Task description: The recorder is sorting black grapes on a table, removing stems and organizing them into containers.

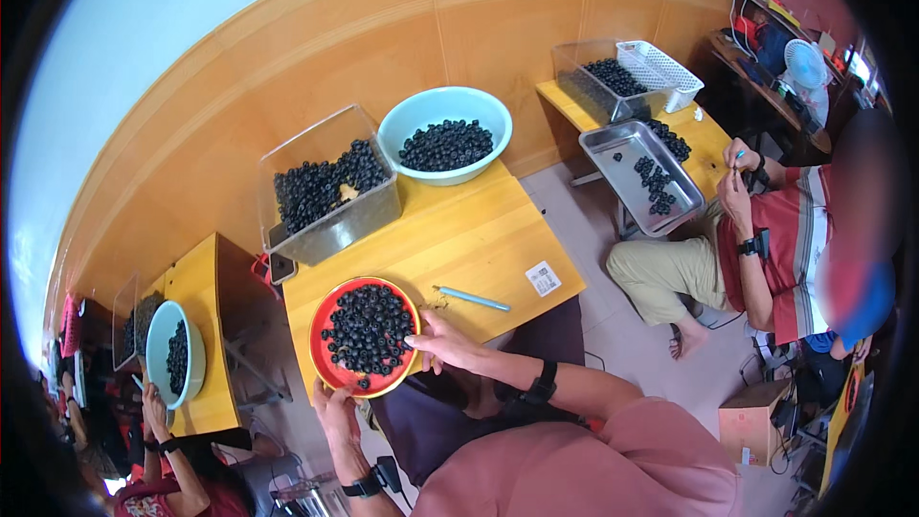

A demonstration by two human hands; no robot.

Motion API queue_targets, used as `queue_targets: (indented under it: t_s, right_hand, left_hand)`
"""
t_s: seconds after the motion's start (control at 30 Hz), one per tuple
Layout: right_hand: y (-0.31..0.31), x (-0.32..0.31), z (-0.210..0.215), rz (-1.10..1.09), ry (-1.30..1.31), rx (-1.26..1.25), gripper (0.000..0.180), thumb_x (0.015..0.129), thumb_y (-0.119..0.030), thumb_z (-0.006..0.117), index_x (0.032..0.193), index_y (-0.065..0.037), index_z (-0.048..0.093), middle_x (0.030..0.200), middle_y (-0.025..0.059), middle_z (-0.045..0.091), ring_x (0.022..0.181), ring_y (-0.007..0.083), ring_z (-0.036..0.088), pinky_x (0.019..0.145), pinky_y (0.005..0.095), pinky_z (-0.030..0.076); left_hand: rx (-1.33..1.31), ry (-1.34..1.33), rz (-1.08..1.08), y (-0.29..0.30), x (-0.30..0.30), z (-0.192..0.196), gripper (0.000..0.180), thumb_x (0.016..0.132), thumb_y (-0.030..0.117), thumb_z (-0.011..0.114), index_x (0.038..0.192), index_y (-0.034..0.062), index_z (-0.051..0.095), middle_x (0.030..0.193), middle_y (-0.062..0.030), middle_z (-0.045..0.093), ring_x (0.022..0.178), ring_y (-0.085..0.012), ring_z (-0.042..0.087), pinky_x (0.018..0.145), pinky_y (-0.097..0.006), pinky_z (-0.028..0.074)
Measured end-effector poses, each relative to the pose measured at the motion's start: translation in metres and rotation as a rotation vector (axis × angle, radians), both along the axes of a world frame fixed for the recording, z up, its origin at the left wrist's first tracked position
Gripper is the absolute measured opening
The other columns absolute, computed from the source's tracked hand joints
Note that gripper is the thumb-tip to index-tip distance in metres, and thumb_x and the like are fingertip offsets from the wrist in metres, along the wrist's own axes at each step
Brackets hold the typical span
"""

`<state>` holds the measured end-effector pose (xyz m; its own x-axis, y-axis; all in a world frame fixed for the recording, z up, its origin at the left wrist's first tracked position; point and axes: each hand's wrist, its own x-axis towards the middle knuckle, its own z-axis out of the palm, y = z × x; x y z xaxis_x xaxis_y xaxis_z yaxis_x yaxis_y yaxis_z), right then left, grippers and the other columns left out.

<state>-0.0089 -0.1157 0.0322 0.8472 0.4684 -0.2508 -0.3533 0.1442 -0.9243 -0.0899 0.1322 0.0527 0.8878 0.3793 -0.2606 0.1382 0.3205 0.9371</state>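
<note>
in the head view, the left hand point(335, 410) had its fingers clamped on the lower-left rim of a yellow-rimmed red dish point(320, 324), and the right hand point(446, 341) had its fingers clamped on the right rim. the dish, heaped with small black bead-like pieces point(367, 325), was at the near-left edge of the desk point(450, 239). a turquoise pen-shaped tool point(474, 299) lay just beside the right hand; a clear bin point(359, 227) and a pale blue basin point(445, 175) stood farther back.

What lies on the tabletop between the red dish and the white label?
Head view: a blue pen-shaped tool, with dark crumbs near its left tip, lies between the dish and label.
</note>
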Motion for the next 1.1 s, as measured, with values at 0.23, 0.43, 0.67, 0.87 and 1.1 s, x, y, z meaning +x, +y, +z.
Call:
queue_targets:
  t_s: [0.23, 0.43, 0.67, 0.87, 1.1]
  right_hand:
    - [-0.055, -0.001, 0.035, -0.197, 0.134, 0.245, 0.027, 0.1, -0.018, 0.06, 0.122, -0.001, 0.058, 0.083, 0.0098, 0.072, 0.058, 0.0156, 0.067, 0.044, 0.0278, 0.053]
    - [-0.141, 0.03, 0.115, -0.486, -0.007, 0.115, 0.026, 0.101, -0.021, 0.061, 0.119, -0.002, 0.065, 0.095, 0.0088, 0.076, 0.068, 0.0159, 0.073, 0.048, 0.0269, 0.054]
    - [-0.227, 0.153, 0.175, -0.735, -0.355, -0.255, 0.022, 0.101, -0.018, 0.059, 0.113, 0.0, 0.061, 0.08, 0.0152, 0.072, 0.041, 0.0157, 0.058, 0.032, 0.0274, 0.041]
    - [-0.207, 0.251, 0.189, -0.922, -0.436, -0.955, 0.04, 0.09, -0.023, 0.065, 0.118, 0.005, 0.055, 0.088, 0.0267, 0.072, 0.062, 0.0374, 0.072, 0.057, 0.047, 0.058]
    - [-0.169, 0.273, 0.169, -0.708, -0.896, -1.648, 0.023, 0.097, -0.018, 0.058, 0.109, -0.001, 0.05, 0.096, 0.0326, 0.071, 0.086, 0.0517, 0.071, 0.078, 0.0596, 0.057]
  left_hand:
    - [-0.09, -0.08, -0.121, -0.045, 0.014, 0.038, 0.047, 0.102, 0.006, 0.059, 0.147, -0.0022, 0.046, 0.121, -0.0121, 0.063, 0.083, -0.017, 0.07, 0.069, -0.028, 0.059]
    - [0.609, -0.214, -0.048, -0.027, 0.055, -0.011, 0.027, 0.1, 0.007, 0.063, 0.127, 0.0004, 0.063, 0.115, -0.0101, 0.066, 0.078, -0.0143, 0.063, 0.069, -0.029, 0.053]
    - [0.841, -0.246, 0.032, -0.022, 0.06, -0.041, 0.02, 0.093, 0.002, 0.068, 0.112, -0.0005, 0.068, 0.101, -0.0128, 0.066, 0.077, -0.0212, 0.061, 0.071, -0.034, 0.052]
    - [0.913, -0.338, 0.084, -0.02, 0.059, -0.046, 0.015, 0.089, -0.003, 0.067, 0.103, -0.0002, 0.069, 0.094, -0.0156, 0.065, 0.08, -0.0299, 0.063, 0.073, -0.038, 0.052]
    - [0.973, -0.416, 0.106, -0.02, 0.061, -0.049, 0.011, 0.089, -0.003, 0.067, 0.099, 0.0, 0.069, 0.091, -0.0129, 0.066, 0.075, -0.0236, 0.063, 0.068, -0.033, 0.051]
